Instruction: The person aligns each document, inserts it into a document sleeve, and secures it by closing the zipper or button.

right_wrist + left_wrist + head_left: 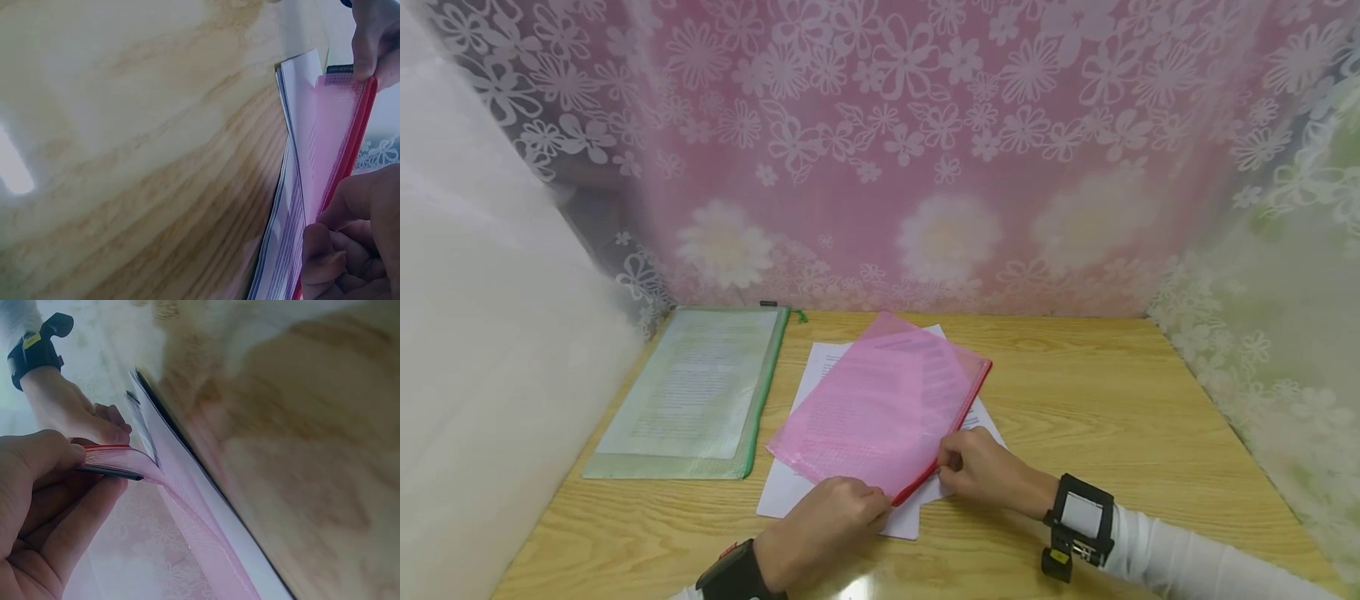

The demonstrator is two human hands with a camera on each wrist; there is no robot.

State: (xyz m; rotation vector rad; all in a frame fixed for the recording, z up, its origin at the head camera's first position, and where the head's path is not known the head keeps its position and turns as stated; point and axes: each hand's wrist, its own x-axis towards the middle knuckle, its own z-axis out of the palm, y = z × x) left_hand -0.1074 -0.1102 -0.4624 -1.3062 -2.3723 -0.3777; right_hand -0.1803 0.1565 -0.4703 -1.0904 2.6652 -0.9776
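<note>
A translucent pink zip document pouch [850, 408] with a red zipper edge [976, 385] lies slanted over loose printed sheets [904, 523]. At its near corner my left hand [831, 521] pinches the end of the red edge between thumb and fingers. A dark tab [119, 472] shows by those fingertips in the left wrist view. Farther up the same edge, my right hand [988, 471] pinches it with thumb and curled fingers. The right wrist view shows the red edge [359, 128] raised above the paper stack [294, 87] between both hands.
A green mesh zip pouch [662, 468] with printed sheets inside lies to the left on the wooden table [1097, 392]. A floral pink curtain [850, 192] hangs along the back edge. Pale sheeting [490, 333] closes in the left side.
</note>
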